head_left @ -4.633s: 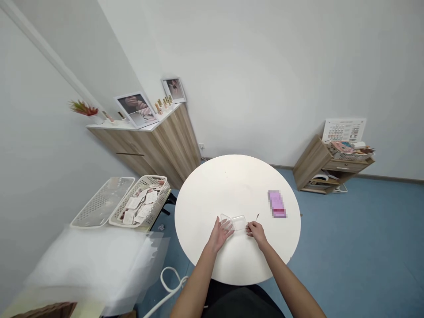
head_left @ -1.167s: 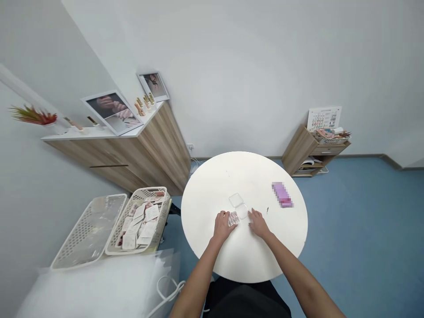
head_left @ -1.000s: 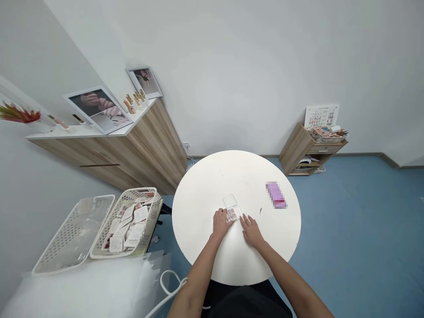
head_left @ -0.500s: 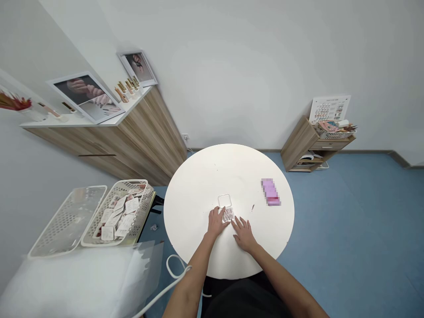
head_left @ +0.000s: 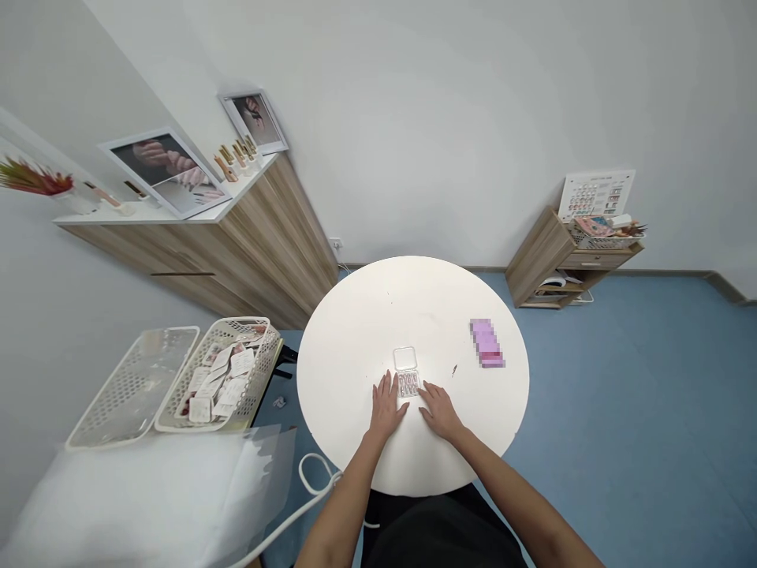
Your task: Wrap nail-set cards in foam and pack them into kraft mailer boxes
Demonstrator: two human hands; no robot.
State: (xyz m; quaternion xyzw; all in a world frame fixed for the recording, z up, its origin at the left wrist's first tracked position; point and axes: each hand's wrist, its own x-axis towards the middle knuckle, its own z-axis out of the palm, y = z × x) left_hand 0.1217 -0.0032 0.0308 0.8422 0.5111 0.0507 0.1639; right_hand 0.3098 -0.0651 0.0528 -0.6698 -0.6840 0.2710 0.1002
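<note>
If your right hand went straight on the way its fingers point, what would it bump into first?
Probably the small clear plastic box, right by the fingertips of your right hand. I can't tell if they're already touching.

Plastic case (head_left: 407, 384) on round table (head_left: 355, 339); basket (head_left: 260, 325) to left

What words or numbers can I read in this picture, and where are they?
Nothing can be read clearly.
Chart by the wall: rows of tiny print, too small to read.
Pink packet on the round white table: blurred.
White cards in the basket: too small to read.
</note>
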